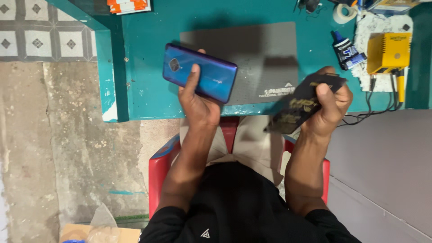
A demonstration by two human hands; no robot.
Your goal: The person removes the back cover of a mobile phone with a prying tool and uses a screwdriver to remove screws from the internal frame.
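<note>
Smartphone (200, 72), blue-violet with its glossy back facing up, is held in the left hand (198, 105) above the near edge of the teal workbench (148, 54). The left fingers wrap beneath the body and the thumb lies across the back, near the camera module. The right hand (328, 105) is closed on a thin black panel with gold markings (301, 105), pinched between thumb and fingers just off the bench's near edge.

Recommended handling: support the phone along both long edges, keep the thumb off the camera lens, and hold the thin panel by its rim so it does not flex. Work above the grey mat (252, 58), which lies at the middle of the bench, so that a dropped part lands on it.

A glue bottle (346, 49), a yellow unit (389, 51) and a tape roll (344, 13) stand toward the bench's far right corner.

Not determinable: the phone's screen side, the panel's exact kind, and the fingertips under both items. Items at the far edge are cut off.
</note>
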